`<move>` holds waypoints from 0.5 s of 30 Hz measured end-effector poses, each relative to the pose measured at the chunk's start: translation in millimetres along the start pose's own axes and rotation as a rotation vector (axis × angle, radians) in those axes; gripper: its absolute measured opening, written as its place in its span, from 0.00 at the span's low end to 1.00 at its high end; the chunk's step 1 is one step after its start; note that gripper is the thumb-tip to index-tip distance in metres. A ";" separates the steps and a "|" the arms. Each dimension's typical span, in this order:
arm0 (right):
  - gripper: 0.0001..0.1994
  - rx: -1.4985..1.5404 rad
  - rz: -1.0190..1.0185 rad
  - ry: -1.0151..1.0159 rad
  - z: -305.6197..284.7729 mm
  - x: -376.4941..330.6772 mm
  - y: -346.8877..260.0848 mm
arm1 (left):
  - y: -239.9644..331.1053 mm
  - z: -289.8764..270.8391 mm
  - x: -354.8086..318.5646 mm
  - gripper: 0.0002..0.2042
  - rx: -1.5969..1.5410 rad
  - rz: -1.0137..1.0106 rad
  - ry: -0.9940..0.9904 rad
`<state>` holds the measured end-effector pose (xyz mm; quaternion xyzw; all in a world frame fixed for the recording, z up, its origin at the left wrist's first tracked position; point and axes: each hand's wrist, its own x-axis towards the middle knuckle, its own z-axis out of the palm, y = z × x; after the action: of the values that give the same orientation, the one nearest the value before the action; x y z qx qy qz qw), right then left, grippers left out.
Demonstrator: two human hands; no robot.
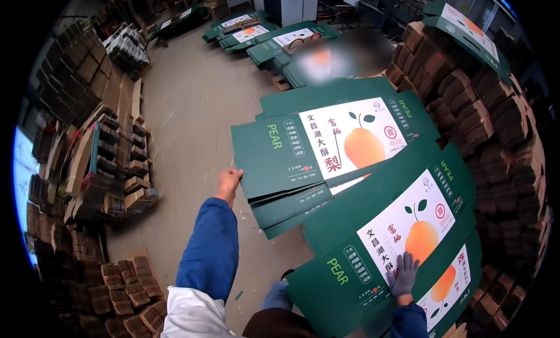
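My left hand (228,180), bare, grips the left edge of a flat dark green carton sheet (274,157) with a white panel and an orange pear picture. That sheet lies on top of a stack of like sheets. My right hand (403,274), in a grey glove, presses flat with spread fingers on the white panel of a nearer green carton sheet (373,221), which tops another stack at the lower right. Blue sleeves cover both forearms.
Bundles of brown cardboard pieces (105,157) are piled along the left and stacked high on the right (496,133). More green carton stacks (274,40) lie farther back on the concrete floor (186,104). A blurred figure is behind the stacks.
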<state>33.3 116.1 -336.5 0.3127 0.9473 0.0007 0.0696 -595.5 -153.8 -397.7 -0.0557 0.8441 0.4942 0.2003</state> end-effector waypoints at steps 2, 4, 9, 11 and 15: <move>0.34 0.137 0.101 0.001 -6.3 11.7 -13.6 | 22.9 -18.7 11.6 0.11 -0.184 -0.058 -0.143; 0.31 0.274 0.208 0.095 -14.1 32.4 -30.0 | 74.9 -19.3 5.8 0.09 -0.247 -0.048 -0.281; 0.35 1.803 0.601 -0.084 -52.5 188.4 -139.5 | 197.1 -37.9 -33.2 0.06 -0.282 0.212 -0.387; 0.44 2.284 0.553 -0.078 -81.5 254.4 -173.4 | 208.5 -40.9 -55.3 0.06 -0.275 0.257 -0.410; 0.23 2.375 0.818 0.010 -98.3 344.7 -222.7 | 143.9 -82.2 -74.8 0.05 -0.358 0.239 -0.355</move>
<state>-385.5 145.4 -294.5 0.4527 0.1976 -0.8287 -0.2632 -592.4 -159.3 -216.0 0.0973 0.6957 0.6576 0.2720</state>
